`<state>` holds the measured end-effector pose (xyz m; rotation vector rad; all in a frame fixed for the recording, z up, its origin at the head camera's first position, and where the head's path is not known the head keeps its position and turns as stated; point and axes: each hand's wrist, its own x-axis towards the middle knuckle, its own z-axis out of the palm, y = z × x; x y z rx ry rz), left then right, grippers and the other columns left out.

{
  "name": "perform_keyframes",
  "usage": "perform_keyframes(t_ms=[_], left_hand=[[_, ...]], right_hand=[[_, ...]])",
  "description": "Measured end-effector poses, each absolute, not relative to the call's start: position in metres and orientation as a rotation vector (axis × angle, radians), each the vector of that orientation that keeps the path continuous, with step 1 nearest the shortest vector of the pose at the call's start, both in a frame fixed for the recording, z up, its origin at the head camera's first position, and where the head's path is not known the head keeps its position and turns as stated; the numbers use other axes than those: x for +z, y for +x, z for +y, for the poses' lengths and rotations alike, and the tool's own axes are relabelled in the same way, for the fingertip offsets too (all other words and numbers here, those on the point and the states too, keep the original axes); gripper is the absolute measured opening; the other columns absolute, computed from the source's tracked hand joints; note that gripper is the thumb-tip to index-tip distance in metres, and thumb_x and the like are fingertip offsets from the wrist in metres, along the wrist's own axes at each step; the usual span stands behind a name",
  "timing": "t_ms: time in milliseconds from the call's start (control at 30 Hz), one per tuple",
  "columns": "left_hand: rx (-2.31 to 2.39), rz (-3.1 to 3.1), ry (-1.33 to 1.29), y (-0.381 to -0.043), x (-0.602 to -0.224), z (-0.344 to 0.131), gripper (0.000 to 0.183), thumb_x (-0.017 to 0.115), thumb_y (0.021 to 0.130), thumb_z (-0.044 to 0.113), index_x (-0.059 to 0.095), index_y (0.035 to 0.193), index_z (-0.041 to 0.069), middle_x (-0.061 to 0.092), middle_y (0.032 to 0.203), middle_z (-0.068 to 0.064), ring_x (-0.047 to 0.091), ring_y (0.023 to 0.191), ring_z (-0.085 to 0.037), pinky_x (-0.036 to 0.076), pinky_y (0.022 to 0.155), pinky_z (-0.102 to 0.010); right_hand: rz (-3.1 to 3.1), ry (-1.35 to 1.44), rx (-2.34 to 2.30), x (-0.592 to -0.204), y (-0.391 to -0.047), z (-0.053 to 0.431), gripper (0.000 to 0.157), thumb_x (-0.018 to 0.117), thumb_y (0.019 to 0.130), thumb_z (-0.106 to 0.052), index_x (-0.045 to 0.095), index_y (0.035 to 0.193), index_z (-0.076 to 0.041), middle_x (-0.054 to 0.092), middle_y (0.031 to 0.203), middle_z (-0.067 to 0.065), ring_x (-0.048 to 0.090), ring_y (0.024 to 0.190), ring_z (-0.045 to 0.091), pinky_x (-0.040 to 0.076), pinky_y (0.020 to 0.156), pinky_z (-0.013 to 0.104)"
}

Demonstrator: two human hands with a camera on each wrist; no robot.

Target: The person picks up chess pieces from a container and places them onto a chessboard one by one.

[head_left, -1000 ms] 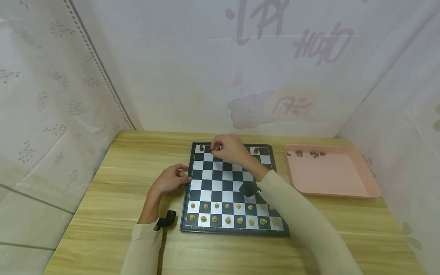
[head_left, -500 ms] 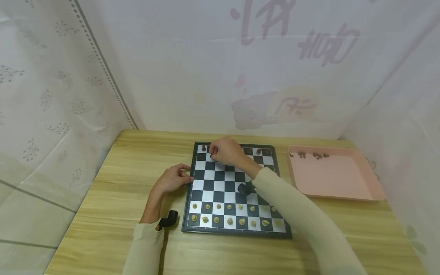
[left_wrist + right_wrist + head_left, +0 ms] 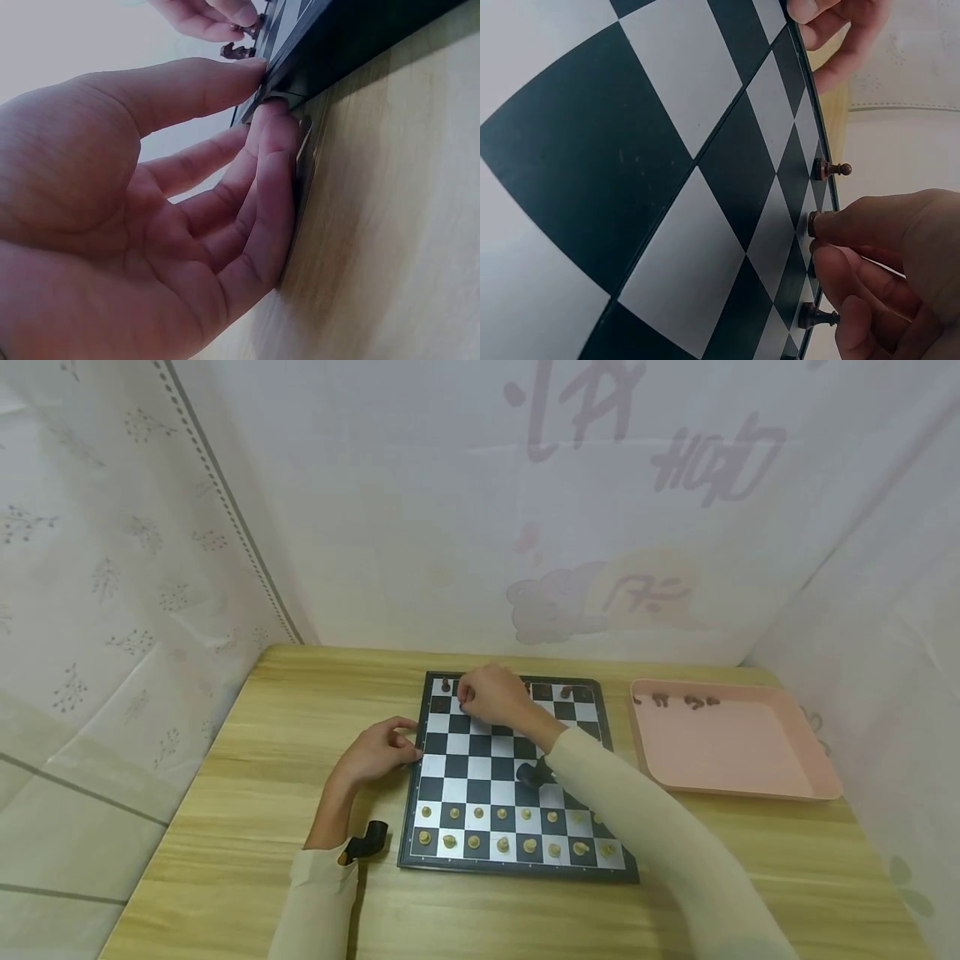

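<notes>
A black-and-white chessboard [image 3: 478, 767] lies on the wooden table. My left hand [image 3: 375, 752] holds its left edge; in the left wrist view the thumb rests on top, the fingers curling against the side and underside. Over the far-left squares, my right hand [image 3: 497, 693] pinches a brown chess piece [image 3: 813, 223] between thumb and forefinger. Only the piece's base shows, at the board surface. Beside it stand a brown pawn [image 3: 832, 169] and another dark piece [image 3: 817, 316]. Behind my right hand, part of the far row is hidden.
Cream chess pieces [image 3: 474, 841] fill the two near rows. Right of the board sits a pink tray [image 3: 735, 752] with several brown pieces [image 3: 696, 702] at its far side. Black camera mounts [image 3: 367, 841] stick out from the wrists. Patterned cloth [image 3: 405, 527] hangs behind the table.
My right hand has come from the far row to the row in front of it, lowering the brown piece to the board. My left hand stays at the edge. The head view shifted slightly.
</notes>
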<state>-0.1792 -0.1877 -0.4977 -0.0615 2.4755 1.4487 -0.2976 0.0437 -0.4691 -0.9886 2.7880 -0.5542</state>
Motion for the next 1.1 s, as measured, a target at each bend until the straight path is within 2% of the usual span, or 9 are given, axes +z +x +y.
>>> perform_keyframes(t_ms=[200,300,567,800,1100], left_hand=[[1.527,2.447,-0.082,-0.178,-0.499,-0.188,0.061,0.079,0.093,0.003,0.060,0.151,0.001,0.077,0.102,-0.014,0.067,0.089,-0.024,0.048,0.080,-0.034],[1.550,2.445,-0.077,-0.177,-0.500,-0.188,0.058,0.079,0.093,0.002,0.063,0.149,0.004,0.077,0.104,-0.014,0.068,0.091,-0.025,0.050,0.080,-0.034],[1.530,2.467,-0.063,-0.177,-0.500,-0.191,0.050,0.080,0.092,0.002,0.069,0.141,0.003,0.075,0.105,-0.014,0.068,0.091,-0.027,0.051,0.081,-0.036],[1.517,2.460,-0.055,-0.176,-0.498,-0.190,0.051,0.080,0.093,0.002,0.068,0.142,0.002,0.076,0.105,-0.014,0.069,0.094,-0.028,0.051,0.083,-0.037],[1.525,2.460,-0.057,-0.176,-0.500,-0.189,0.050,0.079,0.093,0.000,0.068,0.142,0.003,0.075,0.103,-0.013,0.068,0.092,-0.027,0.052,0.082,-0.035]], right_hand=[[2.792,-1.010,-0.533,-0.474,-0.298,0.044,0.005,0.080,0.097,-0.012,0.083,0.099,-0.014,0.075,0.088,-0.006,0.067,0.081,0.013,0.055,0.075,0.035],[2.796,-1.017,-0.524,-0.476,-0.299,0.045,0.004,0.081,0.096,-0.013,0.083,0.099,-0.014,0.075,0.087,-0.006,0.068,0.080,0.013,0.056,0.075,0.034],[2.783,-0.942,-0.679,-0.466,-0.298,0.062,0.017,0.077,0.095,-0.010,0.081,0.111,-0.012,0.077,0.095,-0.004,0.068,0.085,0.014,0.055,0.077,0.035],[2.784,-0.770,-0.933,-0.445,-0.300,0.114,0.014,0.080,0.096,-0.015,0.081,0.110,-0.010,0.078,0.100,0.001,0.072,0.091,0.022,0.057,0.081,0.042],[2.935,-0.555,-1.058,-0.448,-0.301,0.215,0.019,0.070,0.106,-0.024,0.080,0.114,-0.009,0.079,0.108,0.009,0.071,0.098,0.030,0.056,0.085,0.048]])
